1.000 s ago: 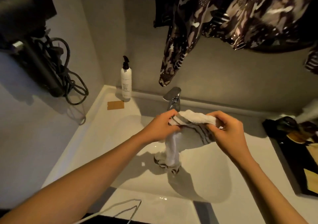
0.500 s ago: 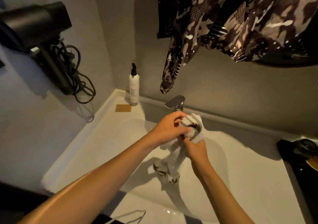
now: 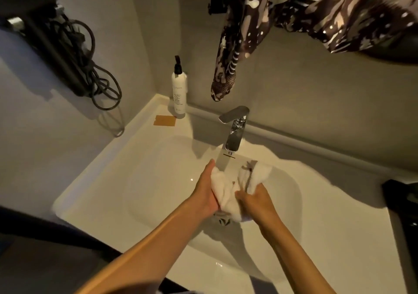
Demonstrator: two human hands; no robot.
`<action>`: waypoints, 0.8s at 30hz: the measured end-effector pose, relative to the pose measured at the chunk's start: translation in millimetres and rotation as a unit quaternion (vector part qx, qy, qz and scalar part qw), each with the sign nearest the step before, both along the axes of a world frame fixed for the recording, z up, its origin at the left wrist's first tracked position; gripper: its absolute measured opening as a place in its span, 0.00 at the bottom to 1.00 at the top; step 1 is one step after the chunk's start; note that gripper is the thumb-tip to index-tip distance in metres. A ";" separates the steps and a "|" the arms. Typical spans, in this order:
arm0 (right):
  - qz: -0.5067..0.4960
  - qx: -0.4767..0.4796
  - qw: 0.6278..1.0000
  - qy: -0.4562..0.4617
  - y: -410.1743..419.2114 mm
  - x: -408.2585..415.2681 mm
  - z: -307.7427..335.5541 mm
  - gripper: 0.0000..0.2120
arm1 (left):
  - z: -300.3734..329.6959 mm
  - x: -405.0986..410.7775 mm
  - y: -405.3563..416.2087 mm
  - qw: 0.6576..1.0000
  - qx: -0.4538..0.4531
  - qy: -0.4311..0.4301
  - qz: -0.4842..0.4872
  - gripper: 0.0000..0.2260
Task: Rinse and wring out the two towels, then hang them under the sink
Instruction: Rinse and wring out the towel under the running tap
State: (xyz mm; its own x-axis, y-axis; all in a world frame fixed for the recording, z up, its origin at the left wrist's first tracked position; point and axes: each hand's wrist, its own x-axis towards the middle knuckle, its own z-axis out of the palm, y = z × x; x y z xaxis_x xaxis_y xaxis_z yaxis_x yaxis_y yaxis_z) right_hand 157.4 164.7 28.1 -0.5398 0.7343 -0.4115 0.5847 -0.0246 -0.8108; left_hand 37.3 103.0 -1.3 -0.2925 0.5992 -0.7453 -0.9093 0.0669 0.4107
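Observation:
A white towel with dark stripes point(image 3: 228, 192) is bunched up low in the white sink point(image 3: 140, 180), just under the chrome tap point(image 3: 235, 131). Water runs from the spout onto it. My left hand point(image 3: 207, 192) grips the towel's left side, and my right hand point(image 3: 254, 197) grips its right side, thumb pressed into the cloth. A striped end of the towel pokes out below my hands near the drain. Only this one towel shows.
A white pump bottle point(image 3: 179, 90) and a brown card point(image 3: 165, 120) sit on the sink's back left corner. A hair dryer with coiled cord point(image 3: 74, 67) hangs on the left wall. Patterned dark cloth point(image 3: 294, 11) hangs above the tap. A dark tray point(image 3: 404, 205) lies at right.
My hands have dropped from in front of the tap down into the basin with the towel, which is now bunched between them under the running water.

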 end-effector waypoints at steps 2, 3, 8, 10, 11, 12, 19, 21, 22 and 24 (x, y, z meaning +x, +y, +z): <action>0.115 0.126 0.977 -0.128 -5.5 -3.5 -10.0 0.11 | 0.6 3.9 9.6 0.994 0.009 0.071 -0.077 0.27; 0.163 0.183 0.951 -0.188 -12.0 -6.1 -15.1 0.16 | -2.5 9.4 14.0 0.984 -0.024 0.122 -0.126 0.23; 0.252 0.084 0.963 -0.030 -18.5 2.8 -15.6 0.30 | -15.9 3.6 13.1 0.951 -0.147 0.264 -0.058 0.13; 0.082 -0.003 0.983 0.161 -5.7 24.4 -2.6 0.13 | -9.3 -9.3 5.9 0.973 -0.067 0.215 -0.055 0.14; -0.047 -0.040 0.974 0.216 -0.4 35.3 -5.9 0.10 | -1.8 -8.2 3.8 0.974 -0.032 0.205 -0.089 0.14; -0.164 -0.085 0.955 0.234 2.4 42.3 -10.1 0.11 | 7.2 -3.0 4.0 0.968 -0.008 0.212 -0.136 0.14; -0.259 -0.659 0.634 0.311 -19.5 27.3 -63.3 0.25 | 29.3 23.3 37.8 0.947 0.067 0.180 -0.256 0.22; -0.187 -0.686 0.609 0.351 -31.6 23.0 -56.4 0.30 | 27.0 20.5 42.6 0.941 0.083 0.173 -0.278 0.20; -0.160 -0.687 0.594 0.387 -34.3 20.8 -53.8 0.33 | 26.0 18.2 42.8 0.932 0.067 0.201 -0.294 0.17; -0.154 -0.669 0.567 0.456 -33.7 15.8 -47.0 0.39 | 23.1 10.2 41.5 0.912 0.032 0.267 -0.311 0.11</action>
